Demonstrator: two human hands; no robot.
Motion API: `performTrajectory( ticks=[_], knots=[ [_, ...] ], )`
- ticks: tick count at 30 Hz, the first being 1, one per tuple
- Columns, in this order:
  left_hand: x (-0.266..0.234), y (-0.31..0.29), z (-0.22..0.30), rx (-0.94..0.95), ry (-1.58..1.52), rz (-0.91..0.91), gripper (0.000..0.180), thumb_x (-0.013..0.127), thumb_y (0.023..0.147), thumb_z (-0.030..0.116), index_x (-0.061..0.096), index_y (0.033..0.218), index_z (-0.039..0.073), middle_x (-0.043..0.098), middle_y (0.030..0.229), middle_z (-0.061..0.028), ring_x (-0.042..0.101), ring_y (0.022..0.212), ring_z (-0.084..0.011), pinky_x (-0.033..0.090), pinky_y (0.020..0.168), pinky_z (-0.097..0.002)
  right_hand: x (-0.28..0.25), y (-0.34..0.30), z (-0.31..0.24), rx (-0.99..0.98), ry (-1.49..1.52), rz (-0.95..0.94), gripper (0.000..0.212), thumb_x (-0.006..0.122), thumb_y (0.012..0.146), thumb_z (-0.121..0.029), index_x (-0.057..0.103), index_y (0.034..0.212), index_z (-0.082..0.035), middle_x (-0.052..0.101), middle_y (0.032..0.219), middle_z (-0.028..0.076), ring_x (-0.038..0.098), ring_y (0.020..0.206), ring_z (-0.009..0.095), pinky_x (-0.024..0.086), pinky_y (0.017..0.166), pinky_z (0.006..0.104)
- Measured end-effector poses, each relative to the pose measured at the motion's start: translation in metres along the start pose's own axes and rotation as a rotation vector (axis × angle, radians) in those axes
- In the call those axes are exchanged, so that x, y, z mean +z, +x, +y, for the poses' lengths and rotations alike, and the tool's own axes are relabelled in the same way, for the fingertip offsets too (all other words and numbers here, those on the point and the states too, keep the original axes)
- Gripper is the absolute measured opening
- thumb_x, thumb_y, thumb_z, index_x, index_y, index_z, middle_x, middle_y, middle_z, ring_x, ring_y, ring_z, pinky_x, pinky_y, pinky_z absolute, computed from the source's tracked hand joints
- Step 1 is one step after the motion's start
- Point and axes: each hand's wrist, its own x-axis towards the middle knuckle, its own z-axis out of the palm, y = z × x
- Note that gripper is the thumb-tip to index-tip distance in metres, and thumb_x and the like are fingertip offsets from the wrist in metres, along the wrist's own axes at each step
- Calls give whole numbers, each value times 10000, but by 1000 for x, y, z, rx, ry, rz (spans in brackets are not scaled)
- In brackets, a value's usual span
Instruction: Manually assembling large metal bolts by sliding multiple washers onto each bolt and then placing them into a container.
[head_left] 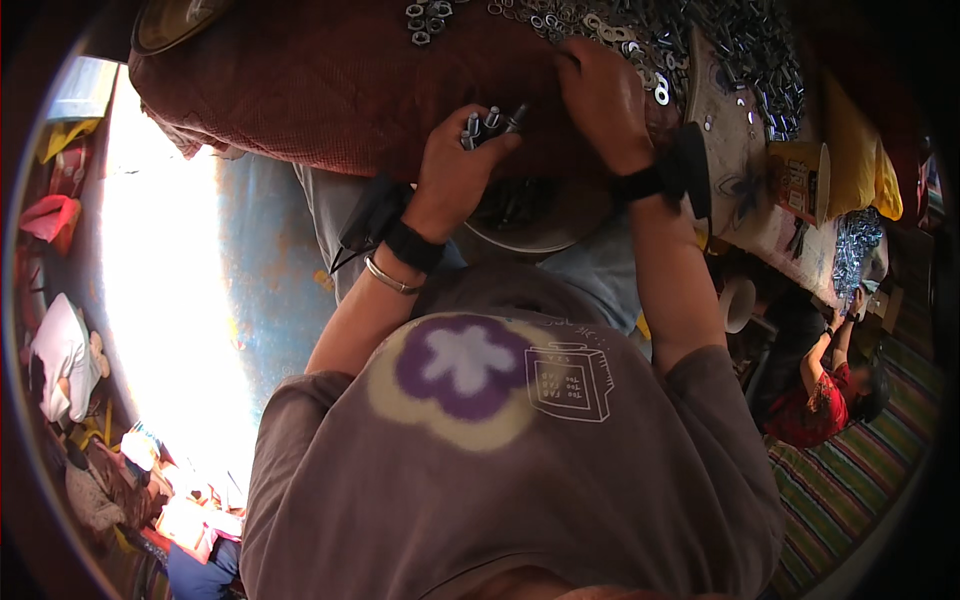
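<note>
My left hand (452, 172) is closed around several bolts (491, 122), short metal cylinders whose ends stick up between the thumb and fingers. It is held over the near edge of a dark red cloth (330, 90). To its right, my right hand (606, 98) is at the edge of a spread of flat metal washers (600, 28), its fingers curled down and pressed together. Whatever is between those fingertips is hidden. Several hex nuts (421, 38) are grouped on the cloth to the left of the washers. Below my hands, a round bowl (545, 246) contains dark metal parts.
A heap of metal bolts or pins (755, 60) covers the far right. Beside it are a paper tub (800, 180) and a yellow bag (860, 150). Farther right, a person in red (820, 410) handles another pile of metal parts (857, 250). A round container's rim (150, 45) is at upper left.
</note>
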Motion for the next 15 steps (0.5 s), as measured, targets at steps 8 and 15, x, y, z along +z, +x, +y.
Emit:
performTrajectory(
  ticks=[8,15],
  knots=[
    [-4,-2,0,2,-22,4,148,679,802,116,600,916,64,552,726,60,487,621,-18,391,534,-191,13,15,2,102,-27,57,251,595,819,-269,626,977,-76,642,935,163,604,877,378,483,745,444],
    [-2,-2,-2,-11,-89,-21,126,672,811,121,603,906,74,573,718,47,490,599,-18,383,526,-183,4,10,1,92,132,66,258,613,794,-266,606,941,-54,636,900,179,605,850,381,475,715,471]
  ],
)
